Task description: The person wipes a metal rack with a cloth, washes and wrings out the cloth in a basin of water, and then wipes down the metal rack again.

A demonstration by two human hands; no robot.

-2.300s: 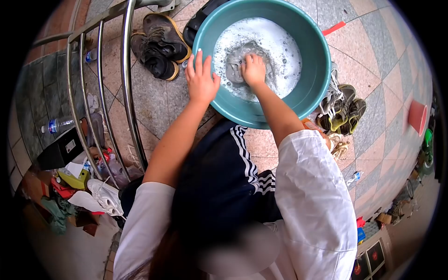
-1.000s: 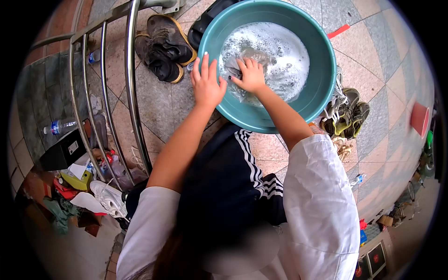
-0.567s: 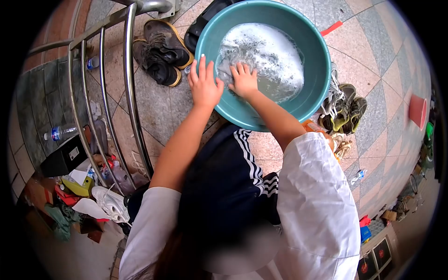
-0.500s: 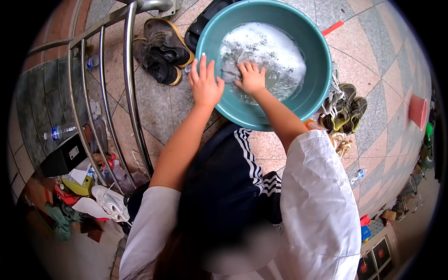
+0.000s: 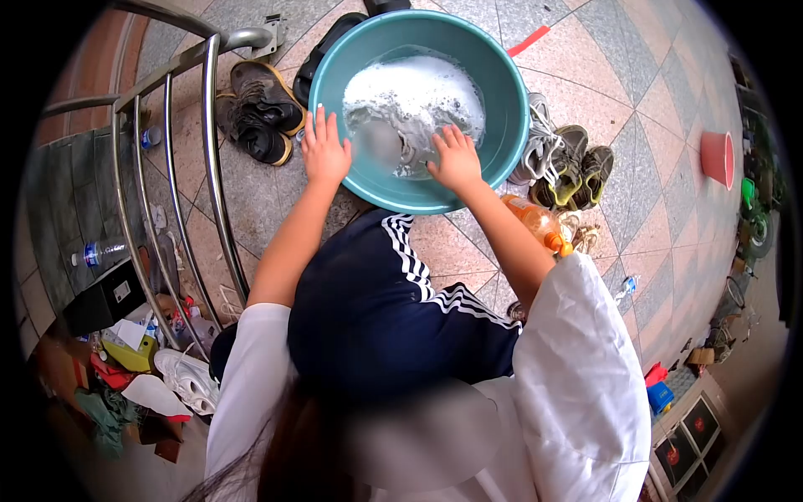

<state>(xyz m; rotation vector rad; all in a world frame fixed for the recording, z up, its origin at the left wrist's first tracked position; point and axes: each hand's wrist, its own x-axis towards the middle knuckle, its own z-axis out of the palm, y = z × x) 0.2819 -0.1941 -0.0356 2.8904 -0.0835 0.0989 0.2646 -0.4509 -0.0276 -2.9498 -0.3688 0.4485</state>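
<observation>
A round teal basin (image 5: 504, 159) stands on the tiled floor, holding water topped with white suds (image 5: 410, 88). My left hand (image 5: 326, 157) lies against the basin's left rim, its fingers stretched out. Inside the basin, at the right part of the water, is my right hand (image 5: 457, 161), fingers apart and pointing forward. Between the two hands a greyish shape (image 5: 408, 153) shows in the water; its kind is too blurred to tell.
Dark worn shoes (image 5: 259, 117) sit left of the basin beside a metal railing (image 5: 215, 167). To the right are more shoes (image 5: 565, 167) and an orange bottle (image 5: 535, 219). Farther right stands a red bucket (image 5: 717, 159). Behind the railing lie a shoebox (image 5: 104, 297) and white sneakers (image 5: 186, 378).
The view has shifted, so the basin appears farther left. My right hand has moved right, away from the greyish shape. My left hand stays at the rim. The orange bottle shows more fully.
</observation>
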